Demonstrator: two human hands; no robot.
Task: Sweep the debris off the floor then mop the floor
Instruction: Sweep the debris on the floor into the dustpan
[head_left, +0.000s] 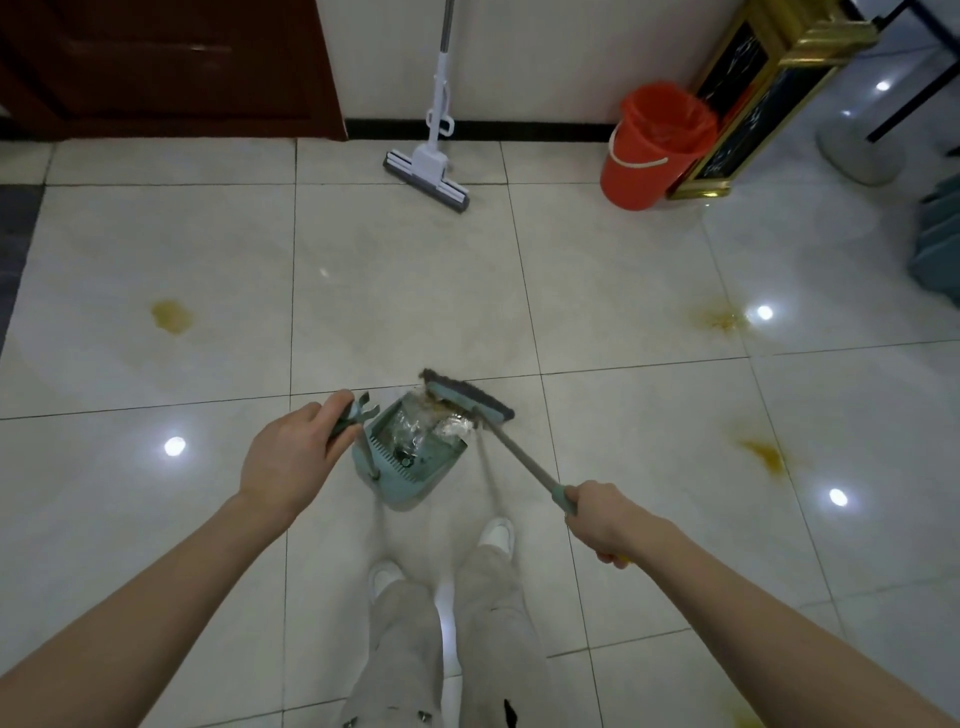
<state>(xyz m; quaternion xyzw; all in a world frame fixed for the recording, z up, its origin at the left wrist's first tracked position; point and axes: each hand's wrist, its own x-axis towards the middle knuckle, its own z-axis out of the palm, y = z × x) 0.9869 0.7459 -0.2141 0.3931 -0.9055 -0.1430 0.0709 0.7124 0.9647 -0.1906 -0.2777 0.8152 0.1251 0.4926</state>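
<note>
1. Floor (405, 291): pale glossy tiles with dark grout lines. It runs from my shoes up to the wall.
2. Mop (434, 150): leans against the far wall, sponge head on the floor. It is well apart from both of my hands and neither touches it.
3. Red bucket (649, 156): stands to the right of the mop, just beside a black-and-gold bin (748, 98).
4. Broom (465, 397): its head lies across the far, open edge of the dustpan, bristles down. The thin handle slants back to my right hand.
5. Dustpan (415, 488): teal, on the floor just ahead of my shoes and between my two hands. Its upright handle rises to my left hand.
6. Left hand (291, 457): fingers curled round the dark grip at the top of the dustpan handle, thumb on top. The pan sits just to the right of the knuckles.
7. Right hand (602, 519): closed round the teal grip at the end of the broom handle. The fingertips are hidden under the hand. The broom head lies ahead and to the left.
8. Yellow stains: one at far left (172, 316), one at far right (719, 317), and one nearer on the right (766, 454). All are well apart from the pan.
9. Debris (421, 431): crumpled shiny scraps and brownish bits inside the dustpan, the brown bits right at the bristles.
</note>
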